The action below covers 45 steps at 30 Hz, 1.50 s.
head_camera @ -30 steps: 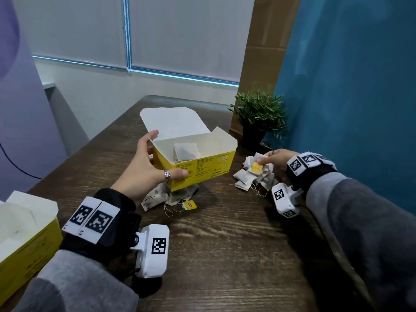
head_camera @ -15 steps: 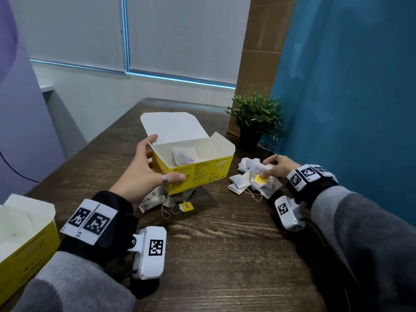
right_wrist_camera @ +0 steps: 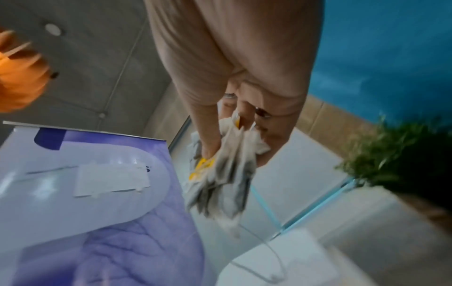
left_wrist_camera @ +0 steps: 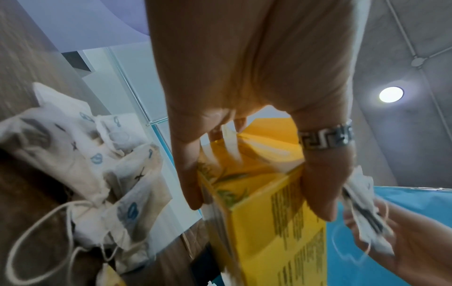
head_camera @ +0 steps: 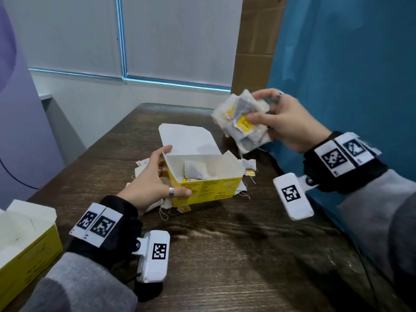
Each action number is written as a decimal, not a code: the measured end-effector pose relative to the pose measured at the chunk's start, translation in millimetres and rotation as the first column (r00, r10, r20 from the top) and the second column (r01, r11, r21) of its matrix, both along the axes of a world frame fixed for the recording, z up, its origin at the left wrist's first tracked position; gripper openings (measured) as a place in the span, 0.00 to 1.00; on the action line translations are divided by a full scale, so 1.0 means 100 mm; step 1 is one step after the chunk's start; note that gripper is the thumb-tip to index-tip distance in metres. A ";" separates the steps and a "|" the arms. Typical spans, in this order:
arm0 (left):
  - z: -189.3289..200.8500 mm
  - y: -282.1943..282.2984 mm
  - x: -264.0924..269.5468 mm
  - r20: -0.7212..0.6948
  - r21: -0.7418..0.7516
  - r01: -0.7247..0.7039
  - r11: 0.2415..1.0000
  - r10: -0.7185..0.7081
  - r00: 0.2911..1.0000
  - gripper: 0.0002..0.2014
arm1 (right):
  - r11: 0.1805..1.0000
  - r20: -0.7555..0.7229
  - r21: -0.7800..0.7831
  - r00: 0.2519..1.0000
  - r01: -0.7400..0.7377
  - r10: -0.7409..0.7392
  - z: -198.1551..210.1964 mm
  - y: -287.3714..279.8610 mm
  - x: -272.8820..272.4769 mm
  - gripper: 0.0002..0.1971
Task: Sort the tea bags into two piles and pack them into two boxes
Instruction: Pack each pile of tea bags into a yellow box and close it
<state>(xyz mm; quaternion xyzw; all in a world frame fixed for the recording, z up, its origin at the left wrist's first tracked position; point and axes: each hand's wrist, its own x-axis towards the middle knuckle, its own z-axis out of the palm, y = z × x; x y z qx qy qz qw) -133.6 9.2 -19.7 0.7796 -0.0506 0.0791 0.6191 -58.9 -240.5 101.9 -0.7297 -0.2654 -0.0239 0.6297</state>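
My left hand [head_camera: 155, 183] grips the left end of an open yellow tea box [head_camera: 209, 190] on the wooden table [head_camera: 225, 255], thumb on its front and fingers behind; the box [left_wrist_camera: 276, 218] fills the left wrist view. A tea bag [head_camera: 194, 171] lies inside it. My right hand [head_camera: 286, 122] holds a bunch of tea bags [head_camera: 243, 122] with yellow tags in the air, above and right of the box; the right wrist view shows the bunch [right_wrist_camera: 220, 174] hanging from my fingers. Loose tea bags [left_wrist_camera: 85, 154] marked in blue lie beside the box on its left.
A second open yellow box [head_camera: 24, 239] stands at the table's near left edge. A few tea bags [head_camera: 248, 168] lie right of the held box. A blue partition [head_camera: 349, 86] borders the right side, a purple panel [head_camera: 20, 131] the left.
My right hand gathered the pile of tea bags at the right and lifted it off the table, up above the box. My left hand kept its grip on the box.
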 end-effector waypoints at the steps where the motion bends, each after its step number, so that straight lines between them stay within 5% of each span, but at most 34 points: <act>1: -0.01 -0.01 0.00 -0.003 -0.008 0.018 1.000 -0.018 1.000 0.52 | 0.997 -0.058 0.044 0.996 -0.061 0.064 -0.02 0.12 -0.03 0.17; 4: -0.01 -0.03 -0.01 -0.002 -0.040 0.068 0.997 -0.068 0.998 0.52 | 0.988 -0.219 0.074 0.964 -0.135 0.148 -0.20 0.43 -0.05 0.16; 10: -0.01 -0.02 -0.02 0.006 -0.111 0.097 0.989 -0.097 0.995 0.55 | 0.950 -0.331 -0.229 0.935 -0.213 0.129 -0.55 0.63 -0.07 0.17; 13: 0.00 -0.02 -0.02 0.007 -0.115 0.093 0.989 -0.093 0.996 0.54 | 0.872 -0.190 -0.471 0.980 -0.136 0.050 -0.54 0.62 -0.08 0.20; 16: -0.01 -0.02 -0.02 0.006 -0.151 0.093 0.984 -0.093 0.996 0.53 | 0.750 0.091 -0.659 0.996 0.054 0.008 -0.45 0.56 -0.05 0.14; 18: -0.01 0.00 -0.01 0.009 -0.158 0.087 0.984 -0.087 0.996 0.53 | 0.662 0.145 -0.745 0.989 0.086 0.035 -0.38 0.50 -0.02 0.09; 21: -0.02 0.02 -0.01 0.025 -0.133 0.089 0.987 -0.087 0.996 0.56 | 0.545 0.067 -0.838 0.995 0.015 0.076 -0.32 0.44 0.01 0.06; 24: -0.01 0.01 -0.01 0.030 -0.142 0.068 0.988 -0.064 0.997 0.54 | 0.415 0.294 -0.879 0.952 0.236 0.081 -0.34 0.42 0.05 0.06; 26: -0.01 0.01 -0.02 0.036 -0.134 0.065 0.989 -0.060 0.998 0.53 | 0.440 0.406 -0.838 0.908 0.324 0.105 -0.37 0.43 0.07 0.08; 29: -0.01 0.03 -0.02 0.034 -0.123 0.064 0.990 -0.060 0.998 0.55 | 0.525 0.292 -0.839 0.933 0.145 0.209 -0.35 0.46 0.04 0.12; 31: -0.02 0.05 -0.01 0.042 -0.113 0.057 0.992 -0.052 0.998 0.53 | 0.405 0.177 -0.913 0.944 0.051 0.279 -0.35 0.46 0.03 0.11; 34: -0.03 0.05 0.01 0.056 -0.106 0.056 0.993 -0.050 0.997 0.51 | 0.244 0.212 -0.960 0.925 0.138 0.314 -0.41 0.46 0.05 0.08; 36: -0.03 0.04 0.01 0.059 -0.104 0.061 0.993 -0.055 0.997 0.53 | 0.306 0.251 -0.939 0.920 0.156 0.300 -0.41 0.48 0.06 0.09; 40: -0.02 0.03 0.00 0.065 -0.083 0.076 0.994 -0.071 0.995 0.53 | 0.584 0.116 -0.810 0.961 -0.056 0.253 -0.35 0.66 -0.03 0.16; 45: -0.02 0.04 -0.01 0.064 -0.036 0.091 0.995 -0.089 0.994 0.53 | 0.447 0.053 -0.890 0.953 -0.091 0.299 -0.49 0.92 -0.16 0.26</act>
